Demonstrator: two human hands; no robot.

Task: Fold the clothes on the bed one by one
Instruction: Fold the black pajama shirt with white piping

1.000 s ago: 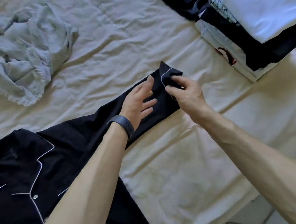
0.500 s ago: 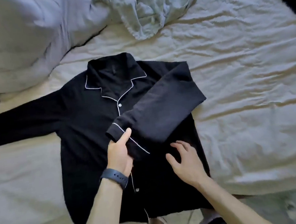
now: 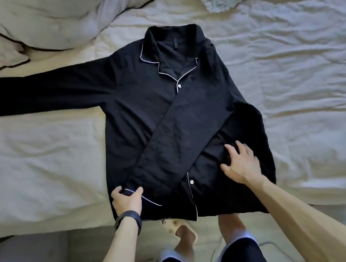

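While the shirt (image 3: 143, 104) lies face up on the bed (image 3: 290, 76), the left hand (image 3: 126, 200) pinches the cuff (image 3: 146, 194) of the sleeve (image 3: 185, 133) laid across its front, probably to place it. The right hand (image 3: 242, 162), spread flat, presses the shirt so it does not slide.

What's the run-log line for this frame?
step: sleeve fold | left hand: pinches sleeve cuff | right hand: flat on black shirt | other sleeve: spread out
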